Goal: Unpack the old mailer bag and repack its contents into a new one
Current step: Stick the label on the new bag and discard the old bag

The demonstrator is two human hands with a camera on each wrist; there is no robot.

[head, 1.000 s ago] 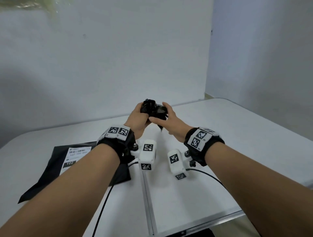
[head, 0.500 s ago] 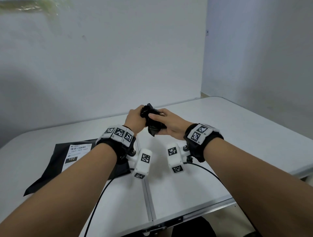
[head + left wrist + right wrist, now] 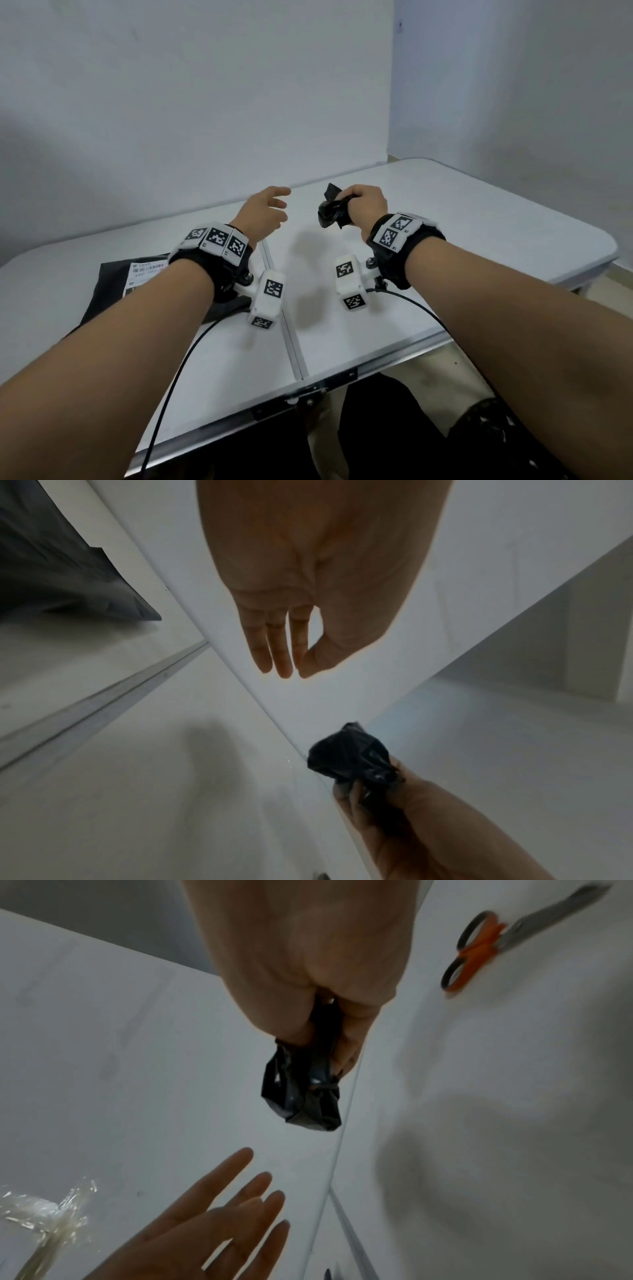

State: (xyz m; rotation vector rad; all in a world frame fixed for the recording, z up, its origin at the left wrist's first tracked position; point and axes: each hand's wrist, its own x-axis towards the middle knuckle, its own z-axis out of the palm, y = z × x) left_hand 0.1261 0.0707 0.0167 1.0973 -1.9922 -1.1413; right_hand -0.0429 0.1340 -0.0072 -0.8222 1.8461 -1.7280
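Observation:
My right hand (image 3: 363, 205) grips a crumpled wad of black plastic mailer (image 3: 330, 212) above the white table (image 3: 479, 233); the wad (image 3: 303, 1091) sticks out below my curled fingers in the right wrist view and shows as a dark ball (image 3: 349, 758) in the left wrist view. My left hand (image 3: 267, 212) hovers a short way left of it with fingers (image 3: 274, 647) straight and nothing in it. A flat black mailer bag (image 3: 113, 291) with a white shipping label (image 3: 144, 274) lies on the table at the left, partly under my left forearm.
Orange-handled scissors (image 3: 479, 947) lie on the table, seen only in the right wrist view. A crinkled clear plastic piece (image 3: 44, 1213) shows at that view's lower left. A metal seam (image 3: 291, 335) splits the table; cables run from both wrist cameras.
Both hands held the black wad together before. My left hand has let go and moved left; my right hand has carried the wad to the right.

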